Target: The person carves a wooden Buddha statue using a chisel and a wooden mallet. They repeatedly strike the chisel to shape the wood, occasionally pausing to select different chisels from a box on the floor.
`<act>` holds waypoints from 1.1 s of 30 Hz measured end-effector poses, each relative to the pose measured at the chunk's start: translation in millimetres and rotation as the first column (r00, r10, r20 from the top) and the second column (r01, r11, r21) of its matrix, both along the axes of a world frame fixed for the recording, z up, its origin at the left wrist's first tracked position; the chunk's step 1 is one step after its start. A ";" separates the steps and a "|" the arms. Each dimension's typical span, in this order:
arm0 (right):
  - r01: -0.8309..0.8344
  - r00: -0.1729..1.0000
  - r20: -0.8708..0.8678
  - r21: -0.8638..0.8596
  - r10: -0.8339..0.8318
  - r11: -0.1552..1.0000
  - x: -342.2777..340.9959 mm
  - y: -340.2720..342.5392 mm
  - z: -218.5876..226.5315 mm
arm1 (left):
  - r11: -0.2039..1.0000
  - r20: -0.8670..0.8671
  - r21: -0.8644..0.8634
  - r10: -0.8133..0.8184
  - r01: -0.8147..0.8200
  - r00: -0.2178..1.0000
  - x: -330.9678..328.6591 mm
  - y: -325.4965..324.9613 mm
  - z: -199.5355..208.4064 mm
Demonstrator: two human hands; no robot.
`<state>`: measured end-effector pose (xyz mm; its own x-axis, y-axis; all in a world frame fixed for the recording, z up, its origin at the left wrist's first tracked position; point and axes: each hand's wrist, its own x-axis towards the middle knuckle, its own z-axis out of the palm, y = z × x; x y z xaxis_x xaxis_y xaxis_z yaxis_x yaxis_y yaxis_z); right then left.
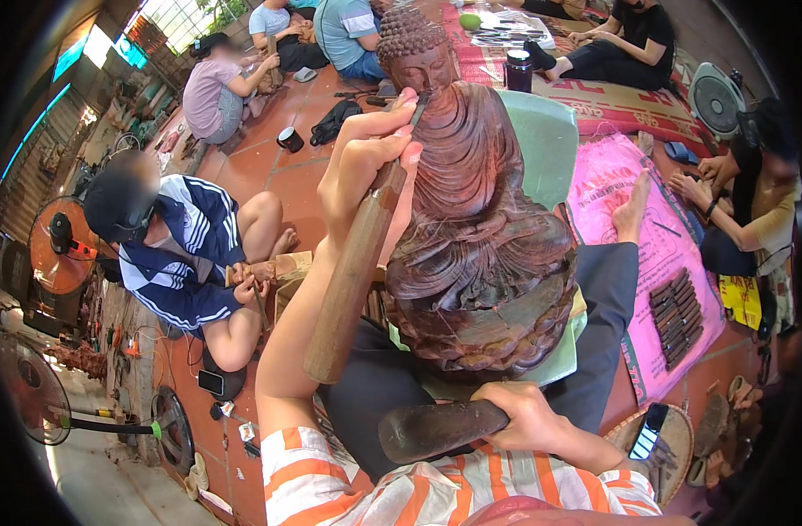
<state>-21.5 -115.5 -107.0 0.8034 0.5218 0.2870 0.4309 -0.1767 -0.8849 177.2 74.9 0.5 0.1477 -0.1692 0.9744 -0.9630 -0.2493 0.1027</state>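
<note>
A dark reddish wooden Buddha statue stands upright between my legs on a pale green plastic chair. My left hand is closed around a chisel, its thick wooden handle slanting down toward me. The narrow metal end points up at the statue's chin and neck; whether it touches the wood I cannot tell. Low in front of my body, my right hand grips a dark wooden mallet, whose broad head lies to the left, apart from the chisel handle.
On the right, a pink sack carries a row of carving tools. A phone rests on a round woven tray. At left, a person in a striped jacket works wood beside fans. Other people sit farther back.
</note>
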 end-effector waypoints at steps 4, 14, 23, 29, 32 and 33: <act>-0.011 1.000 -0.004 0.021 0.012 1.000 0.3 1.5 1.4 | 0.999 -0.011 0.016 0.028 -0.028 1.000 -2.7 -0.8 2.0; -0.018 1.000 -0.009 -0.010 0.018 1.000 -0.6 2.5 2.0 | 0.997 -0.006 0.033 0.075 -0.075 0.997 -5.0 -0.5 3.6; -0.058 0.998 -0.036 -0.011 0.058 0.998 0.3 2.2 7.1 | 0.997 -0.007 0.031 0.076 -0.076 0.997 -5.7 -1.4 4.0; -0.078 0.996 -0.041 -0.022 0.077 0.997 3.4 3.1 13.2 | 0.996 -0.019 0.032 0.088 -0.088 0.996 -6.9 -2.2 4.4; -0.100 0.995 -0.011 -0.011 0.100 0.995 5.6 6.0 20.7 | 0.996 -0.021 0.014 0.083 -0.083 0.996 -5.9 -4.4 2.8; -0.110 0.994 0.005 -0.002 0.110 0.994 7.6 9.0 26.6 | 0.996 -0.018 0.010 0.084 -0.083 0.996 -5.9 -4.6 3.6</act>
<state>-13.9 -106.5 -80.4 0.7397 0.6072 0.2901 0.4525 -0.1296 -0.8823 171.4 70.3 4.1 0.1795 -0.1644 0.9699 -0.9368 -0.3297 0.1175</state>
